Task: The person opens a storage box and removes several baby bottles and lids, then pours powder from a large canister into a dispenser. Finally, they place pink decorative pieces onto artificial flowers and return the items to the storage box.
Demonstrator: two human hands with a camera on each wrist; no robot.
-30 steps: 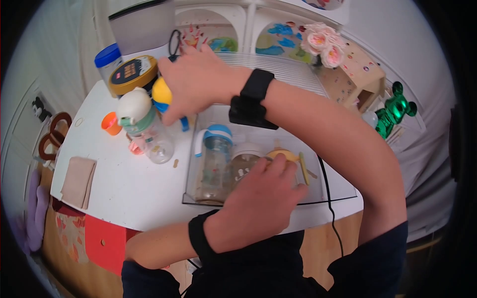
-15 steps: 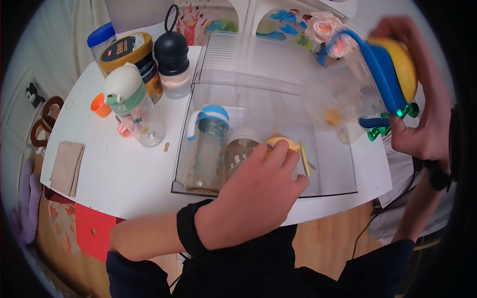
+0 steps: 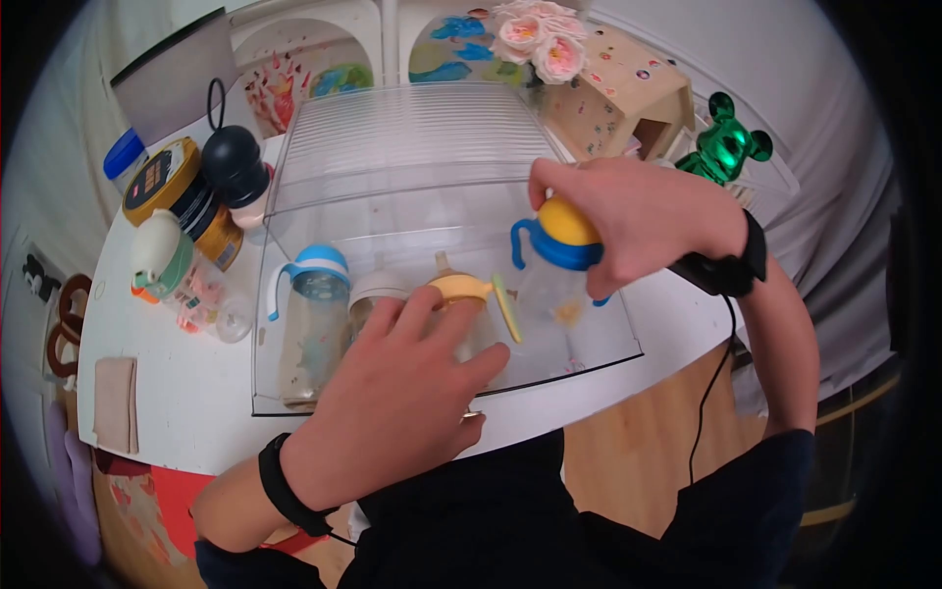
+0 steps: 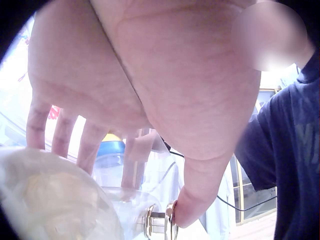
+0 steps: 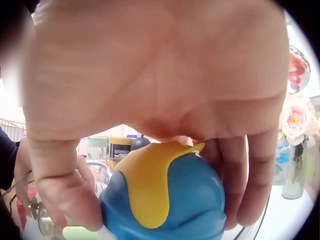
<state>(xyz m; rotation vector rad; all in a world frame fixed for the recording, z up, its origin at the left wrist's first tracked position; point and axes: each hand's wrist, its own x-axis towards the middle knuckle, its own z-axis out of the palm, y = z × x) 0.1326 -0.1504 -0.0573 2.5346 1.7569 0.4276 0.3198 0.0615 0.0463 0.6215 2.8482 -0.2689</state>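
Observation:
My right hand (image 3: pixel 657 221) grips a cup by its yellow and blue lid (image 3: pixel 569 236); the cup's clear body is inside or just over the right side of the transparent box (image 3: pixel 599 339). Seen from the right wrist, thumb and fingers lie on either side of the blue and yellow lid (image 5: pixel 195 190). My left hand (image 3: pixel 392 393) is spread over the box's front edge, fingertips at the yellow-lidded bottle (image 3: pixel 459 287), thumb beside a metal knob (image 4: pixel 170 220). Left of it are a white-lidded bottle (image 3: pixel 378 290) and a blue-lidded bottle (image 3: pixel 319 324).
On the table's left stand a green and white bottle (image 3: pixel 167 260), a gold-rimmed tub (image 3: pixel 177 196), a black-topped bottle (image 3: pixel 234 167) and a folded cloth (image 3: pixel 116 402). Behind the box are pink flowers (image 3: pixel 540 39), a cardboard house (image 3: pixel 618 93) and a green bear figure (image 3: pixel 724 142).
My right hand took the yellow and blue cup from the left side, swung it far right, then brought it down to the box's right part. My left hand stays by the yellow-lidded bottle.

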